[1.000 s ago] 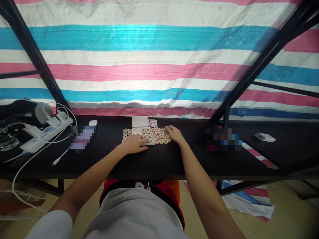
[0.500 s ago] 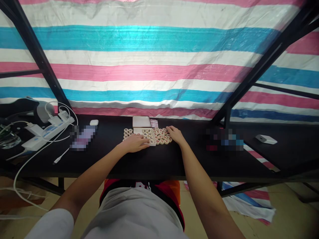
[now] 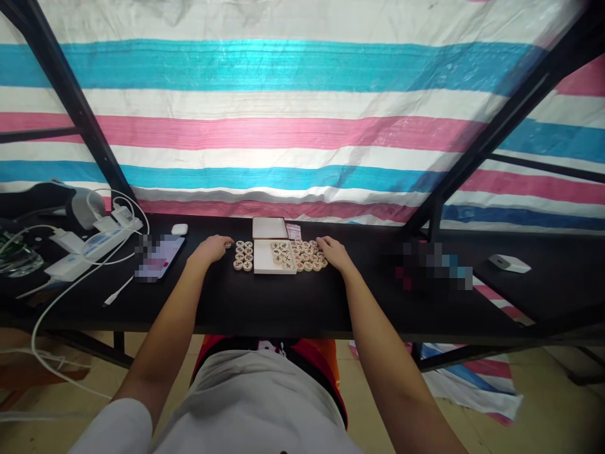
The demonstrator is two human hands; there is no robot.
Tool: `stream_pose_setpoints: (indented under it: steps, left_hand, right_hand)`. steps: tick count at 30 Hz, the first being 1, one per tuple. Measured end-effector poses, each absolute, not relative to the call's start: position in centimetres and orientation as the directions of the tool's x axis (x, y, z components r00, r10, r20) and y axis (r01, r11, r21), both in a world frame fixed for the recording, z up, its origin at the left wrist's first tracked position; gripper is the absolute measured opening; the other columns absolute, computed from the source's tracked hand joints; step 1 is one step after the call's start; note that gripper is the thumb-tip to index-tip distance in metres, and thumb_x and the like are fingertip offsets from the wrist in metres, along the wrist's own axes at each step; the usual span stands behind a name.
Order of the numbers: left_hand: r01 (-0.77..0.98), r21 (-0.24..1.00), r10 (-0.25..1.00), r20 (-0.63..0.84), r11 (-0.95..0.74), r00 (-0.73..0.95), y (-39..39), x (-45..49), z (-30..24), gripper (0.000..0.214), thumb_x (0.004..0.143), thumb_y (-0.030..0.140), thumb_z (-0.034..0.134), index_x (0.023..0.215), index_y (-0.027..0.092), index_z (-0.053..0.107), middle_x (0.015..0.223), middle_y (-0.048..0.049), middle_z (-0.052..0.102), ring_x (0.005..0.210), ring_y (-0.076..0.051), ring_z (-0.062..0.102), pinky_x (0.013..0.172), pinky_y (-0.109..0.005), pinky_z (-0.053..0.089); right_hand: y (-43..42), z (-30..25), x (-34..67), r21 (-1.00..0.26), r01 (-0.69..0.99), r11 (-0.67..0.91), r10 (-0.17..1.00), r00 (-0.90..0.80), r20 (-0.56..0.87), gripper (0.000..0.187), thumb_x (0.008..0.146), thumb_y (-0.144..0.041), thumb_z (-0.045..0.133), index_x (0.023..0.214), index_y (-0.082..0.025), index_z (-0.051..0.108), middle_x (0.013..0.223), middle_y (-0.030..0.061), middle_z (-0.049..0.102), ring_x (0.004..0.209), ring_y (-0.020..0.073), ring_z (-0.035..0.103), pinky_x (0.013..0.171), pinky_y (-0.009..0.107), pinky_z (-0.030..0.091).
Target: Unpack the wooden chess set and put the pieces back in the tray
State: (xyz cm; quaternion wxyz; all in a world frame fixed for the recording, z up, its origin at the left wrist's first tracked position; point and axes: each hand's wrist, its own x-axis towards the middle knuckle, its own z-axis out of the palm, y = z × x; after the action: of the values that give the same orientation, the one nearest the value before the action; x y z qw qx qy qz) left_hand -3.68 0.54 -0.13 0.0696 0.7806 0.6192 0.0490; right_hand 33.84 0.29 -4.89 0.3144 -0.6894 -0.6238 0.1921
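Observation:
Round wooden chess pieces (image 3: 306, 256) with red and black characters lie on the black table (image 3: 283, 302). A shallow white box (image 3: 273, 262) sits among them and holds a few pieces at its far end. A second group of pieces (image 3: 242, 255) lies left of the box. My left hand (image 3: 211, 248) rests left of that group, fingers curled, fingertips at a single piece. My right hand (image 3: 333, 252) lies flat with fingers spread against the right edge of the pieces.
A white box lid (image 3: 269, 227) lies behind the pieces. A phone (image 3: 158, 256), a white earbud case (image 3: 179, 229), power strips (image 3: 89, 248) and cables sit at the left. A small white device (image 3: 508, 263) lies at the right. A striped tarp hangs behind black frame bars.
My left hand has moved from the front of the white box to the left, past the left group of pieces. The box now shows uncovered. My right hand has stayed in place.

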Motion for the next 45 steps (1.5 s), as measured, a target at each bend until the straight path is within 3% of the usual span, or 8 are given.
stream_pose_setpoints:
  steps: [4, 9, 14, 19, 24, 31, 37, 45]
  left_hand:
    - [0.944, 0.216, 0.965, -0.016, -0.251, 0.26, 0.8, -3.4, -0.9, 0.043, 0.086, 0.022, 0.037, 0.123, 0.027, 0.059, 0.122, -0.0091, 0.062, 0.104, -0.028, 0.059, 0.08, -0.034, 0.046]
    - [0.956, 0.161, 0.968, 0.001, -0.246, 0.249, 0.5, -3.1, -1.1, 0.049, 0.089, 0.027, 0.036, 0.138, 0.025, 0.041, 0.125, -0.0124, 0.059, 0.108, -0.028, 0.058, 0.081, -0.034, 0.046]
    - [0.959, 0.118, 0.966, 0.051, -0.258, 0.253, -0.1, -2.4, -0.4, 0.045, 0.09, 0.026, 0.039, 0.134, 0.021, 0.046, 0.122, -0.0143, 0.058, 0.108, -0.027, 0.056, 0.086, -0.035, 0.045]
    - [0.826, 0.153, 0.825, 0.282, -0.542, 0.489, -1.7, 1.3, 0.1, 0.034, 0.093, 0.032, 0.041, 0.118, 0.02, 0.059, 0.109, -0.0087, 0.062, 0.104, -0.021, 0.055, 0.093, -0.032, 0.041]
    - [0.622, 0.122, 0.63, 0.26, -0.773, 0.732, -3.8, 5.1, -0.9, 0.042, 0.093, 0.048, 0.039, 0.123, 0.023, 0.056, 0.11, -0.0065, 0.062, 0.103, -0.021, 0.055, 0.093, -0.033, 0.039]
    - [0.617, 0.003, 0.604, 0.211, -0.787, 0.769, -4.1, 5.9, -1.8, 0.042, 0.097, 0.046, 0.029, 0.109, 0.023, 0.062, 0.101, -0.0068, 0.061, 0.097, -0.02, 0.054, 0.088, -0.033, 0.038]
    - [0.635, -0.031, 0.619, 0.185, -0.772, 0.763, -4.2, 5.6, -1.6, 0.041, 0.096, 0.049, 0.028, 0.115, 0.031, 0.06, 0.098, -0.0054, 0.062, 0.096, -0.02, 0.053, 0.085, -0.033, 0.036]
    - [0.658, -0.062, 0.64, 0.176, -0.751, 0.748, -4.1, 6.0, -2.1, 0.043, 0.095, 0.051, 0.028, 0.112, 0.031, 0.063, 0.098, -0.007, 0.062, 0.096, -0.022, 0.053, 0.085, -0.035, 0.035]
  right_hand:
    - [0.3, -4.9, 33.8, -0.678, 0.734, -0.03, 0.982, 0.147, 0.116, 0.037, 0.087, -0.048, 0.039, 0.092, -0.021, 0.065, 0.091, 0.0054, 0.069, 0.085, 0.0203, 0.061, 0.076, 0.029, 0.041]
    - [0.3, -4.9, 33.8, -0.68, 0.732, -0.032, 0.982, 0.148, 0.113, 0.037, 0.086, -0.047, 0.04, 0.093, -0.021, 0.066, 0.09, 0.0057, 0.069, 0.085, 0.0206, 0.061, 0.078, 0.029, 0.041]
    - [0.2, -4.7, 33.8, -0.682, 0.73, -0.034, 0.983, 0.148, 0.109, 0.037, 0.086, -0.047, 0.04, 0.093, -0.021, 0.066, 0.091, 0.0059, 0.069, 0.086, 0.0205, 0.061, 0.078, 0.029, 0.041]
    - [0.2, -4.7, 33.7, -0.68, 0.732, -0.04, 0.984, 0.146, 0.098, 0.037, 0.087, -0.047, 0.04, 0.093, -0.021, 0.065, 0.093, 0.0053, 0.069, 0.085, 0.0197, 0.061, 0.077, 0.028, 0.04]
    - [0.4, -4.8, 33.8, -0.664, 0.748, -0.014, 0.981, 0.137, 0.134, 0.037, 0.088, -0.046, 0.039, 0.092, -0.021, 0.065, 0.092, 0.0051, 0.069, 0.085, 0.0196, 0.06, 0.077, 0.028, 0.04]
    - [0.5, -5.2, 33.9, -0.696, 0.718, -0.022, 0.981, 0.149, 0.122, 0.038, 0.086, -0.047, 0.041, 0.095, -0.021, 0.066, 0.088, 0.0056, 0.069, 0.084, 0.0195, 0.061, 0.075, 0.027, 0.041]
    - [0.4, -5.1, 33.9, -0.681, 0.732, -0.016, 0.982, 0.141, 0.128, 0.038, 0.087, -0.048, 0.04, 0.093, -0.021, 0.066, 0.089, 0.0055, 0.069, 0.082, 0.0194, 0.061, 0.075, 0.028, 0.041]
    - [0.5, -5.1, 33.8, -0.673, 0.739, -0.01, 0.982, 0.135, 0.134, 0.037, 0.087, -0.047, 0.04, 0.094, -0.021, 0.066, 0.089, 0.0053, 0.07, 0.083, 0.0194, 0.061, 0.074, 0.028, 0.041]
